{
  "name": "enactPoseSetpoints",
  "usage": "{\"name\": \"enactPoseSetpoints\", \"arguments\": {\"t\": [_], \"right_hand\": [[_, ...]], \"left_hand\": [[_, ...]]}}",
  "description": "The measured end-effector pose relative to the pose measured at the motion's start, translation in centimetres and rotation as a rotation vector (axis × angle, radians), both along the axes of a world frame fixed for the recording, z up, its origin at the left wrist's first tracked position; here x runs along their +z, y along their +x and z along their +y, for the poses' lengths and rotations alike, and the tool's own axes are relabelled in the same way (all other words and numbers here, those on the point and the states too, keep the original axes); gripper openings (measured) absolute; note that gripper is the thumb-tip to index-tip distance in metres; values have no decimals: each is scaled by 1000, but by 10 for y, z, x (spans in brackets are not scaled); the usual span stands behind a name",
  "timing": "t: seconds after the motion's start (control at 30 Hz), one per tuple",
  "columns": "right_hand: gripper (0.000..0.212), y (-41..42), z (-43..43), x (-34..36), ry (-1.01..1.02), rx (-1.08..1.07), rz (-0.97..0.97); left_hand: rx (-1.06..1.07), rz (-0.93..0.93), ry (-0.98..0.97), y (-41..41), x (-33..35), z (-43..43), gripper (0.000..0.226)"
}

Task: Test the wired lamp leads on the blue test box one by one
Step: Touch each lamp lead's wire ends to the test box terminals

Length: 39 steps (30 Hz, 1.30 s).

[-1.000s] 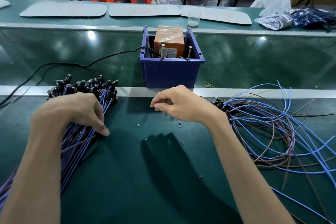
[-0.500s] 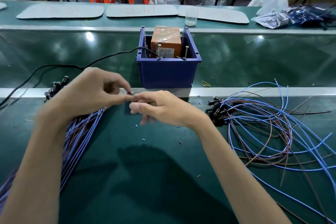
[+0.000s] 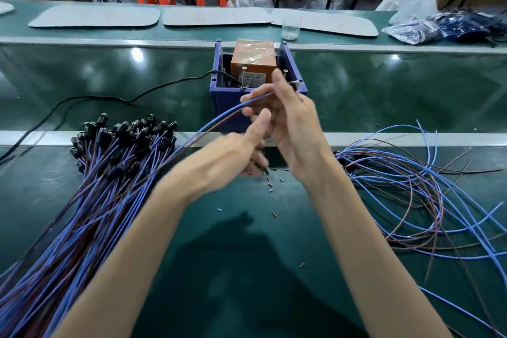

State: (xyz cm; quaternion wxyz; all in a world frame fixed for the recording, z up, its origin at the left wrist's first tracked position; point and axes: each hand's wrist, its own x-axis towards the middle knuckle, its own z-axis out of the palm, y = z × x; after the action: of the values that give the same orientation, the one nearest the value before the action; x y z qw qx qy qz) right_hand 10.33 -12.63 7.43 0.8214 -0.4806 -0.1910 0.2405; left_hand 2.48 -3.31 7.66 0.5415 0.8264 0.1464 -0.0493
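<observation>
Single lamp lead held up at the front wall of the blue test box.

Right hand pinches the lead near its black lamp head, just beside the box rim and two upright metal posts. Left hand is blurred, its fingers curled below; cannot tell its hold. Straight bundle of untested leads at left, loose tangle of leads at right, with smooth green mat open between the forearms. Box sits past the flat metal rail. Insulation snippets are scattered on the mat.
</observation>
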Motion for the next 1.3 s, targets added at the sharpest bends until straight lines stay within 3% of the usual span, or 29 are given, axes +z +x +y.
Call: {"name": "enactPoseSetpoints", "arguments": {"t": [0.1, 0.2, 0.37, 0.47, 0.63, 0.9, 1.0, 1.17, 1.3], "right_hand": [[45, 10, -11, 9, -20, -166, -32], [44, 21, -26, 14, 52, -252, 72], [41, 36, -42, 14, 282, -315, 362], [41, 46, -54, 11, 344, -330, 435], [42, 56, -77, 13, 189, -211, 413], [56, 50, -74, 13, -287, -179, 41], [50, 45, -70, 12, -465, -142, -161], [10, 37, -60, 10, -566, -72, -299], [18, 37, -58, 7, -510, -59, -270]], "left_hand": [[350, -320, -442, 13, -6, -19, 64], [517, -572, -878, 16, -9, -22, 47], [657, -582, -1393, 15, -9, -16, 38], [764, -561, -1524, 16, -12, -8, 42], [799, -472, -1550, 16, -21, -4, 45], [923, -590, -1224, 19, -28, 2, 45], [756, -555, -976, 22, -32, 0, 48], [250, -393, -603, 24, -41, -15, 53], [168, -460, -468, 21, -45, -23, 33]]}}
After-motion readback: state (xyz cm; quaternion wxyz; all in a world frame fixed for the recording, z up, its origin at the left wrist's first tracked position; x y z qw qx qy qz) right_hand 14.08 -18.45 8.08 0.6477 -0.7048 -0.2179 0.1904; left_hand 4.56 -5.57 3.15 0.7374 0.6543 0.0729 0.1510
